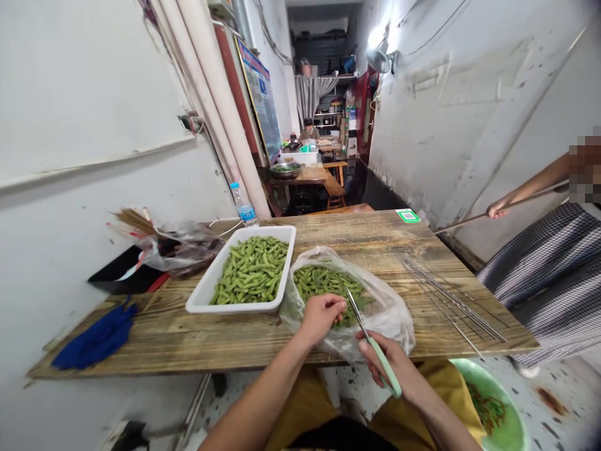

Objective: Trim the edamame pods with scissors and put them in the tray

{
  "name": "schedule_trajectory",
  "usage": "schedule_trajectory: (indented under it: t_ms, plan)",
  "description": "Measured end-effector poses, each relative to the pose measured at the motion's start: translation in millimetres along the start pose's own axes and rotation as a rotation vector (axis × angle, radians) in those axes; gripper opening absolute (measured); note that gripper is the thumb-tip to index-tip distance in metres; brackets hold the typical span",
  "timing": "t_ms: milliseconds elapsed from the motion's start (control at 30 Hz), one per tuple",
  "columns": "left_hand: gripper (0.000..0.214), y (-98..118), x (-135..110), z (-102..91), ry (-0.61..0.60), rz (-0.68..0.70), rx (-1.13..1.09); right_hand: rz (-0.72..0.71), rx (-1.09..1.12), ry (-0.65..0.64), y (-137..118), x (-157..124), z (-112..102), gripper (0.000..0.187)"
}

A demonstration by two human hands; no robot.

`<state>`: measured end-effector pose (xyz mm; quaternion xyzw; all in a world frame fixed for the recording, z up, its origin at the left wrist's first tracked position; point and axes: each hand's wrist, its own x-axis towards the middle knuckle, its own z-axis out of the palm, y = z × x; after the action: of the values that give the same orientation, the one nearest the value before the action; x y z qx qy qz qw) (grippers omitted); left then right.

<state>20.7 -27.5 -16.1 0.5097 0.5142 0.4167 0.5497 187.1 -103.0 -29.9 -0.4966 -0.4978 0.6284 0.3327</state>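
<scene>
My right hand (382,358) grips a pair of scissors (382,360) by the pale green handles, blades pointing up and away over a clear plastic bag (392,313). Edamame pods (323,279) fill the opened bag, some with leaves and stems among them. Over the near side of the bag is my left hand (323,316), its fingers curled and pinched together close to the scissor blades; what they hold, if anything, is too small to make out. Left of the bag, a white tray (195,299) is heaped with edamame pods (253,269).
Metal skewers (453,297) lie on the wooden table (188,341) at right. A water bottle (245,207), black box (113,275) and blue cloth (96,337) are at left. A green basin (509,407) stands on the floor. At far right, a person's hand (496,208) holds a stick.
</scene>
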Motion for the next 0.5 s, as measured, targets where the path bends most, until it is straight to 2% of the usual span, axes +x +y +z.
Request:
schedule_trajectory:
  t_ms: [133,233,333,500]
  plan:
    - [0.022,2.7,-0.9,-0.2,-0.045,0.010,0.020,-0.035,-0.097,0.020,-5.0,-0.4,-5.2,0.057]
    - [0.022,3.2,-0.8,-0.7,-0.060,0.007,0.038,-0.149,-0.246,0.059,-8.7,-2.2,-12.2,0.047]
    - [0.023,2.5,-1.0,-1.1,-0.079,0.006,0.058,-0.237,-0.355,0.036,-11.8,-3.7,-17.5,0.043]
    - [0.023,3.9,-2.9,-2.7,-0.121,0.035,0.099,-0.243,-0.409,0.047,-12.1,-4.7,-20.5,0.048]
